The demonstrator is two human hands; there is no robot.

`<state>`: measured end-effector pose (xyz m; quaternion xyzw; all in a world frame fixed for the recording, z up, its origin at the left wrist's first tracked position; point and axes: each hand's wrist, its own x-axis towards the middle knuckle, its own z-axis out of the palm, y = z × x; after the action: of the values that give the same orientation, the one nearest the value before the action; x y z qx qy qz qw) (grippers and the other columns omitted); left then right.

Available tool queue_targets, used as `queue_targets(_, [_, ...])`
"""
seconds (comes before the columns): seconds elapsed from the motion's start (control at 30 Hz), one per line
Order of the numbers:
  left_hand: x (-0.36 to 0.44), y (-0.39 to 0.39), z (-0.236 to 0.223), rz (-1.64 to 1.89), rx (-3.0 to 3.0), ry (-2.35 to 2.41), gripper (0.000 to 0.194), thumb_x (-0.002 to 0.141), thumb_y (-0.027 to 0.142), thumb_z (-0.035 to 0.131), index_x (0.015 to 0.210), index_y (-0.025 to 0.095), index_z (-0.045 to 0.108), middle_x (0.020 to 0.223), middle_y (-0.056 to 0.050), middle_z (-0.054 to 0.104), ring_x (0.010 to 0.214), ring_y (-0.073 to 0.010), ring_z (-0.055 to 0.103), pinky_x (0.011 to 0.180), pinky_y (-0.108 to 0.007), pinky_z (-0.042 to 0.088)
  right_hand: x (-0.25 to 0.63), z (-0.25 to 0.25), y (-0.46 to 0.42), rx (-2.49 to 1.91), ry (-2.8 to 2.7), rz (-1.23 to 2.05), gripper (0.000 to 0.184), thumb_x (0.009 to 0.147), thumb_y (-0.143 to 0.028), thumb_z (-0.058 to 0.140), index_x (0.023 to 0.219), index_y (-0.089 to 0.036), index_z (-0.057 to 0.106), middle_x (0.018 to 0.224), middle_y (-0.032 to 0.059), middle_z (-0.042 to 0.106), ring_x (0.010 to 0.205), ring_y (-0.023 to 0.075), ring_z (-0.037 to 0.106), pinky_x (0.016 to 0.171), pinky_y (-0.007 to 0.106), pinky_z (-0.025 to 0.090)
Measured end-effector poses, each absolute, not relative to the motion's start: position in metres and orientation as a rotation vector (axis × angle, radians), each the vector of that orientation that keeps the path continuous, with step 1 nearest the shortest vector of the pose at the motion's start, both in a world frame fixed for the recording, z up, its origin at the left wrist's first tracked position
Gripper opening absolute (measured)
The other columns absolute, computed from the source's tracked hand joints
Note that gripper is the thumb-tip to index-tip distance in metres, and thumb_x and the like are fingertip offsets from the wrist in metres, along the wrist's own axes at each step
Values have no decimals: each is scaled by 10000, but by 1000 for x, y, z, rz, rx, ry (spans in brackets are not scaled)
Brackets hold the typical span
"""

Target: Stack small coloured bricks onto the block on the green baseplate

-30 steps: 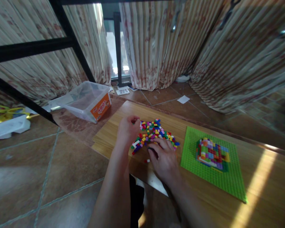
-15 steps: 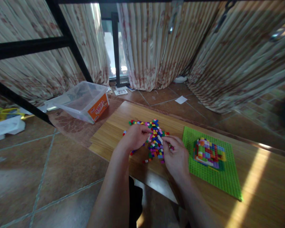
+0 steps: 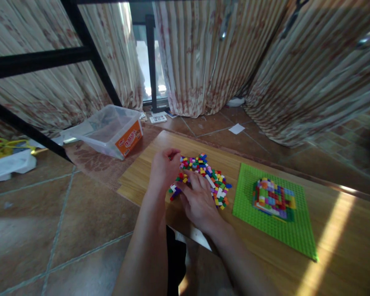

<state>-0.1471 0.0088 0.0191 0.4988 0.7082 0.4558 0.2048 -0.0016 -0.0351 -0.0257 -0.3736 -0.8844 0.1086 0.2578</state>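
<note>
A heap of small coloured bricks (image 3: 208, 176) lies on a low wooden table (image 3: 296, 263). My left hand (image 3: 163, 168) rests at the heap's left edge, its fingers curled inward over a few bricks. My right hand (image 3: 197, 199) lies flat on the near side of the heap with its fingers stretched out over the bricks. To the right sits a green baseplate (image 3: 249, 205) carrying a small multicoloured brick build (image 3: 274, 197); neither hand touches it.
A clear plastic bin (image 3: 111, 129) with an orange label stands on the tiled floor beyond the table's left end. Curtains hang behind. Black metal bars (image 3: 40, 61) cross the upper left. Paper scraps lie on the floor.
My right hand has flattened and slid left over the heap from its earlier pinch near the baseplate. My left hand drew back to the heap's left edge. The bricks are bunched closer together.
</note>
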Motion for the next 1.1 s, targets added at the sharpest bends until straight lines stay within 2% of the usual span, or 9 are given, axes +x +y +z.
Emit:
queue_targets(0.1, [-147, 8, 20, 1268, 1392, 1976, 228, 800, 246, 558, 901, 159, 743, 820, -44, 726, 783, -165, 640, 712, -258, 483, -7, -28, -33, -1041, -2432, 286, 359, 837, -124, 555, 1174, -211, 649, 1469, 136, 412, 1349, 328, 325, 1079, 578, 308])
queue_targets(0.4, [-151, 7, 18, 1290, 1357, 1967, 223, 796, 263, 566, 899, 171, 741, 814, -40, 725, 761, -160, 635, 710, -257, 485, 7, -29, -31, -1077, -2449, 259, 278, 813, -201, 640, 1090, -200, 666, 1445, 126, 458, 1345, 339, 343, 1088, 576, 315])
queue_targets(0.53, [-152, 10, 12, 1282, 1368, 1946, 224, 798, 278, 570, 901, 173, 740, 835, -42, 731, 769, -158, 640, 717, -255, 490, 8, -33, -30, -1051, -2448, 267, 319, 809, -205, 653, 1129, -205, 652, 1448, 126, 459, 1354, 336, 342, 1078, 594, 324])
queue_targets(0.73, [-148, 7, 13, 1181, 1394, 1738, 216, 801, 291, 571, 866, 170, 737, 808, -38, 731, 734, -154, 644, 663, -239, 488, 14, -23, -26, -1031, -2394, 289, 258, 840, -222, 648, 1097, -205, 660, 1400, 123, 503, 1350, 321, 360, 1093, 557, 334])
queue_targets(0.83, [-143, 1, 21, 1011, 1521, 1458, 213, 819, 300, 565, 808, 173, 735, 764, -22, 716, 685, -145, 625, 620, -233, 472, 25, -11, -21, -1031, -2295, 342, 246, 891, -268, 595, 1125, -217, 651, 1329, 127, 549, 1266, 292, 469, 1044, 510, 406])
queue_targets(0.93, [-137, -3, 29, 857, 1609, 1309, 233, 830, 312, 565, 765, 168, 737, 712, -16, 696, 666, -145, 611, 617, -240, 467, 36, -5, -19, -1029, -2186, 486, 254, 908, -276, 574, 1150, -243, 642, 1171, 91, 637, 1079, 240, 597, 928, 423, 493])
queue_targets(1.1, [-130, -4, 40, 865, 1490, 1220, 178, 764, 244, 636, 875, 175, 757, 809, -37, 727, 747, -162, 642, 686, -263, 498, 42, -9, -17, -1120, -1791, 812, 287, 869, -269, 605, 1153, -239, 635, 849, 9, 682, 795, 173, 642, 772, 330, 511])
